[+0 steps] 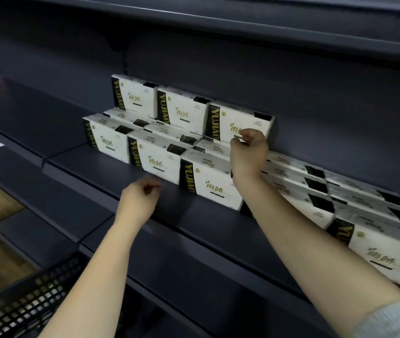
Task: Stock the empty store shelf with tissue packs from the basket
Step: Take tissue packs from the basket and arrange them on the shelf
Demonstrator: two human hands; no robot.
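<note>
On shelf [125, 174]: R hand [249, 152] curled, fingertips at top pack [240, 125], grip unclear. L hand [140, 201] curled, holds nothing, over shelf. Packs stacked 2 tiers. Basket [23, 303] lower left, contents unseen.

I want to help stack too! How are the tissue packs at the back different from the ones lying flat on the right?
The back-row packs stand upright on a lower layer, logo faces showing toward the front; the right-side packs lie flat in low stacks. The back row sits higher and nearer the shelf's back wall; the flat ones spread toward the shelf front. The right hand reaches the back row, not the flat ones. Both are the same white packs with black-and-gold bands.
</note>
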